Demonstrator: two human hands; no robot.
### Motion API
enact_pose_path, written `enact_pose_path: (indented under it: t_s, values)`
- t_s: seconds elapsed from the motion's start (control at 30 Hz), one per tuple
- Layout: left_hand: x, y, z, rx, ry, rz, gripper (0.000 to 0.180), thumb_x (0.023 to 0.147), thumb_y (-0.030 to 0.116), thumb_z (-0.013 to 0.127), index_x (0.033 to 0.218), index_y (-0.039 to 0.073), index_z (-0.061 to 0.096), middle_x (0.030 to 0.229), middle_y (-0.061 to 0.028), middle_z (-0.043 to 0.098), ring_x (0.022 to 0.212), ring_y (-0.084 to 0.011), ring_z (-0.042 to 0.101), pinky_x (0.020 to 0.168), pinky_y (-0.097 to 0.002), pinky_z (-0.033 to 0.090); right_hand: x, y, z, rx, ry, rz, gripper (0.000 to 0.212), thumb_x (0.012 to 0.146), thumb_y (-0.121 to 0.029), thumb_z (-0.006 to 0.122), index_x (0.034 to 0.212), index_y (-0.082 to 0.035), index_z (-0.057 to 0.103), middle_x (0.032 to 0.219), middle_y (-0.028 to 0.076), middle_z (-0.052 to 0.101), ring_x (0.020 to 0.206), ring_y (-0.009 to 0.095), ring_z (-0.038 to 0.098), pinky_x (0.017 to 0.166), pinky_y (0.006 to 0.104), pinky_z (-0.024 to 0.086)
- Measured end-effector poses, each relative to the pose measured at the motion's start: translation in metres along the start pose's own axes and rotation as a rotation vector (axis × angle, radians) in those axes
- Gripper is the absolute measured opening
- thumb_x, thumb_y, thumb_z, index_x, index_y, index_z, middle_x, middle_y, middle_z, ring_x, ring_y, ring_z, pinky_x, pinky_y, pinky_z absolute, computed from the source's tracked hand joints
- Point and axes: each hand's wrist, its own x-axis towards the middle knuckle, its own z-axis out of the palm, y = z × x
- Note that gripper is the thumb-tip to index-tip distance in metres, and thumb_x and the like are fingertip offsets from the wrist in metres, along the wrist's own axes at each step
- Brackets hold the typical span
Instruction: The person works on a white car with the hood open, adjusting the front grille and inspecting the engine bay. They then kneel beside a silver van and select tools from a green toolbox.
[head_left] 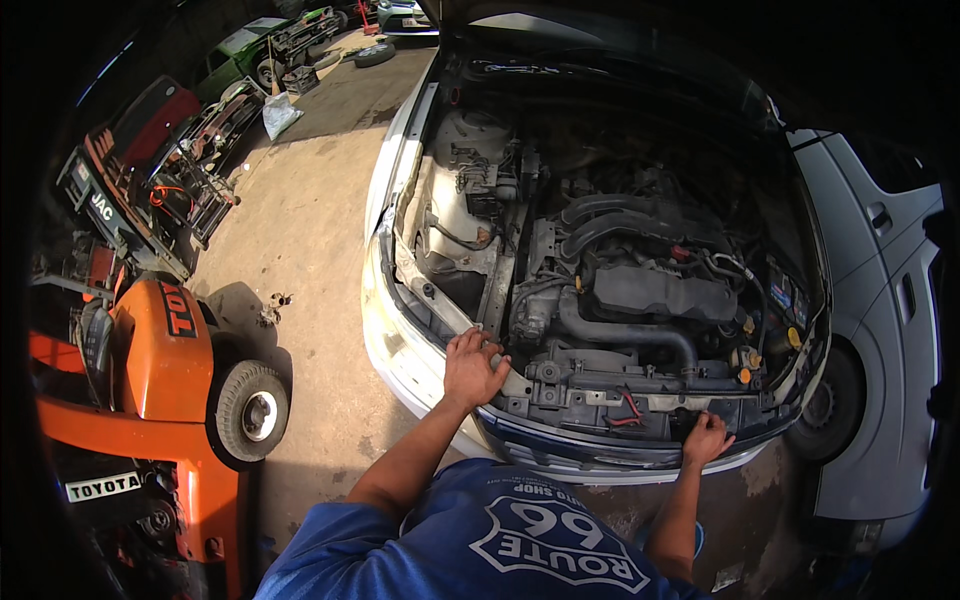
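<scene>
In front of me is the engine bay of a white car with its hood (700, 40) raised. My left hand (475, 370) rests on the pale front body rail (430, 300) near the left corner, fingers spread and nothing in them. At the front edge, right of the middle, my right hand (708, 438) is closed, its fingers curled at a dark part of the front panel. What they hold, if anything, is hidden. A red-handled tool (627, 408), apparently pliers, lies on the front crossmember (570, 400) between my hands. Behind it sits the grey engine cover (660, 290) with black intake pipes (625, 230).
An orange forklift (160, 360) stands at left on the concrete floor (310, 220). Scrap vehicle parts (170, 180) and a green vehicle (240, 50) are farther back. A silver vehicle (880, 300) stands close on the right. A loose tyre (375, 54) lies at the back.
</scene>
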Motion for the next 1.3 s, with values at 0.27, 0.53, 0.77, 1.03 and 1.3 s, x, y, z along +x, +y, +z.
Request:
enact_pose_path:
  t_s: [0.27, 0.53, 0.77, 1.03, 1.3]
  values:
    - [-0.0001, 0.0005, -0.0005, 0.001, 0.0, 0.0, 0.042, 0.095, 0.044, 0.059, 0.113, 0.01, 0.077, 0.14, -0.0136, 0.06, 0.145, -0.0299, 0.04, 0.121, -0.0461, 0.023, -0.0004, 0.0013, 0.0016, 0.006, 0.016, -0.006, 0.028, 0.097, -0.032, 0.061, 0.103, -0.009, 0.076, 0.11, 0.009, 0.071, 0.113, 0.03, 0.063, 0.126, 0.0539, 0.014]
    - [0.0001, -0.0011, 0.0022, 0.0, 0.022, 0.006, 0.041, 0.094, 0.042, 0.061, 0.112, 0.009, 0.077, 0.139, -0.014, 0.061, 0.145, -0.0303, 0.041, 0.12, -0.0467, 0.024, -0.001, -0.0005, 0.0005, 0.004, 0.023, -0.002, 0.029, 0.097, -0.032, 0.061, 0.104, -0.008, 0.076, 0.11, 0.009, 0.071, 0.113, 0.03, 0.063, 0.126, 0.054, 0.013]
    - [-0.0001, -0.0019, 0.0065, -0.023, 0.103, 0.037, 0.035, 0.091, 0.038, 0.065, 0.106, 0.01, 0.078, 0.134, -0.0118, 0.063, 0.141, -0.0309, 0.045, 0.117, -0.0483, 0.029, -0.0008, -0.0017, -0.001, -0.002, 0.006, 0.005, 0.03, 0.098, -0.032, 0.06, 0.105, -0.008, 0.076, 0.11, 0.01, 0.07, 0.114, 0.031, 0.063, 0.126, 0.0533, 0.014]
    - [-0.0004, -0.0001, 0.0023, -0.008, 0.054, 0.014, 0.038, 0.092, 0.04, 0.063, 0.111, 0.01, 0.077, 0.136, -0.0134, 0.062, 0.142, -0.0304, 0.044, 0.12, -0.0461, 0.026, -0.0002, -0.0018, -0.0001, -0.007, 0.002, 0.014, 0.031, 0.098, -0.033, 0.06, 0.105, -0.008, 0.076, 0.11, 0.009, 0.07, 0.115, 0.03, 0.063, 0.126, 0.0527, 0.013]
    - [0.0004, -0.0018, 0.008, -0.017, 0.135, 0.06, 0.03, 0.089, 0.035, 0.068, 0.103, 0.01, 0.078, 0.13, -0.0119, 0.064, 0.136, -0.0323, 0.049, 0.115, -0.0487, 0.031, -0.0019, -0.0015, -0.0019, -0.021, 0.0, -0.025, 0.031, 0.096, -0.036, 0.058, 0.105, -0.013, 0.076, 0.11, 0.009, 0.07, 0.116, 0.031, 0.061, 0.125, 0.0561, 0.014]
